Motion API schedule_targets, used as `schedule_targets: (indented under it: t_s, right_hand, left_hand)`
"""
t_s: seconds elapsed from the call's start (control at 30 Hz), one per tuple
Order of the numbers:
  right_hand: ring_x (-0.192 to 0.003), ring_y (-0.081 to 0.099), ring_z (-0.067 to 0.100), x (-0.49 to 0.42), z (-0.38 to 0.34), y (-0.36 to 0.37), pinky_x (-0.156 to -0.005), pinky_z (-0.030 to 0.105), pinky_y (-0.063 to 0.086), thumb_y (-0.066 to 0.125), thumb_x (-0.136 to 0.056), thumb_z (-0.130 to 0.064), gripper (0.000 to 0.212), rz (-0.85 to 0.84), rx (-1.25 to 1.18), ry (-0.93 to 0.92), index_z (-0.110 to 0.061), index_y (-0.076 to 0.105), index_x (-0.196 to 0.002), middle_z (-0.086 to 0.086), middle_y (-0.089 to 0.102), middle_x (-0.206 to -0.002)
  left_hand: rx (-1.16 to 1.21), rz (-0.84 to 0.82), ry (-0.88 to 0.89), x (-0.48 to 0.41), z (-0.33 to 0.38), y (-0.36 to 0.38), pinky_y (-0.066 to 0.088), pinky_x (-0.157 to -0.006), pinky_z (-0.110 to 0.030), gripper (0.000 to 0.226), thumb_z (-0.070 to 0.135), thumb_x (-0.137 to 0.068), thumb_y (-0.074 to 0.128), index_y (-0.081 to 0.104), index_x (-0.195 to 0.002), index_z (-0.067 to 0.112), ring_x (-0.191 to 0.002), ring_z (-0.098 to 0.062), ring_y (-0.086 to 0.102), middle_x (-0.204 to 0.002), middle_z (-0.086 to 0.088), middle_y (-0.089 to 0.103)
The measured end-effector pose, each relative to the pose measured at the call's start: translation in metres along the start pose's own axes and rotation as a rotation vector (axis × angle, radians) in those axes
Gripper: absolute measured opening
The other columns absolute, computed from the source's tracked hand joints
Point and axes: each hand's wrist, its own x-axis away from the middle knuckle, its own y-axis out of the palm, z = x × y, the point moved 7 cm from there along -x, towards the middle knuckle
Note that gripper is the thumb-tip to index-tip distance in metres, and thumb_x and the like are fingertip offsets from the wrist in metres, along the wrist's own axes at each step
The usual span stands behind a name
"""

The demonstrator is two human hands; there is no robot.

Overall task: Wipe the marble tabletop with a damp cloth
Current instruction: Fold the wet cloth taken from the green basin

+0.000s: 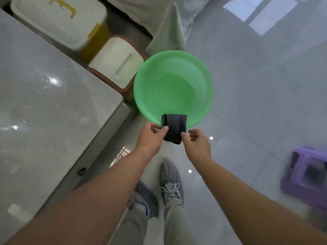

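A folded dark grey cloth (174, 128) hangs over the near rim of a green plastic basin (173, 89) that stands on the floor. My left hand (152, 137) pinches the cloth's left edge between thumb and fingers. My right hand (196, 140) touches the cloth's right edge with its fingertips. The marble tabletop (44, 106), grey and glossy, fills the left side of the view, with its corner close to the basin.
A white lidded box with yellow handle (60, 22) and a smaller white-lidded container (116, 62) sit beyond the table. A purple stool (306, 177) stands on the tiled floor at right. My feet in grey shoes (169, 181) are below the basin. Pale fabric (169, 23) drapes behind.
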Motion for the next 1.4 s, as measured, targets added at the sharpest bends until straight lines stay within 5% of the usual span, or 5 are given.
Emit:
schedule_targets:
  t_s: [0.27, 0.5, 0.83, 1.03, 1.4]
  right_hand:
    - [-0.082, 0.062, 0.013, -0.036, 0.023, 0.021, -0.07, 0.026, 0.05, 0.074, -0.089, -0.036, 0.027, 0.094, -0.288, 0.118, -0.012, 0.061, -0.096, 0.001, 0.065, -0.091]
    - [-0.08, 0.065, 0.012, -0.053, 0.03, 0.034, -0.059, 0.021, 0.048, 0.079, -0.087, -0.03, 0.032, 0.071, -0.425, 0.194, -0.007, 0.062, -0.103, 0.005, 0.068, -0.094]
    - [-0.083, 0.063, 0.02, -0.031, -0.013, 0.016, -0.07, 0.032, 0.055, 0.075, -0.091, -0.022, 0.019, -0.053, -0.514, 0.097, -0.014, 0.06, -0.083, 0.008, 0.066, -0.089]
    - [-0.079, 0.062, 0.023, 0.007, -0.107, 0.015, -0.067, 0.033, 0.054, 0.073, -0.092, -0.017, 0.018, -0.192, -0.48, -0.096, -0.014, 0.057, -0.083, 0.013, 0.065, -0.086]
    - [-0.093, 0.073, 0.021, 0.112, -0.297, 0.13, -0.076, 0.038, 0.062, 0.064, -0.098, -0.015, 0.047, -0.581, -0.191, -0.475, -0.04, 0.047, -0.135, 0.005, 0.075, -0.099]
  left_hand:
    - [0.048, 0.153, -0.029, -0.029, -0.021, 0.02, 0.042, -0.061, -0.023, 0.031, 0.036, -0.086, 0.077, 0.056, -0.095, 0.016, -0.077, -0.011, 0.06, -0.087, 0.006, 0.062]
    - [0.106, 0.156, -0.066, -0.044, -0.031, 0.027, 0.059, -0.08, -0.037, 0.032, 0.039, -0.082, 0.08, 0.056, -0.091, 0.019, -0.086, -0.018, 0.07, -0.095, -0.001, 0.071]
    - [0.467, 0.018, -0.071, -0.01, 0.002, 0.011, 0.054, -0.065, -0.024, 0.043, 0.018, -0.09, 0.075, 0.05, -0.124, 0.014, -0.083, -0.015, 0.069, -0.099, -0.009, 0.069]
    - [0.582, 0.075, 0.019, 0.019, 0.05, -0.055, 0.054, -0.066, -0.027, 0.025, 0.015, -0.088, 0.076, 0.058, -0.104, 0.011, -0.08, -0.017, 0.068, -0.097, -0.013, 0.072]
    - [0.762, 0.325, 0.198, 0.087, 0.092, -0.274, 0.058, -0.074, -0.025, 0.03, 0.005, -0.094, 0.067, 0.056, -0.115, 0.023, -0.084, -0.015, 0.073, -0.09, -0.007, 0.075]
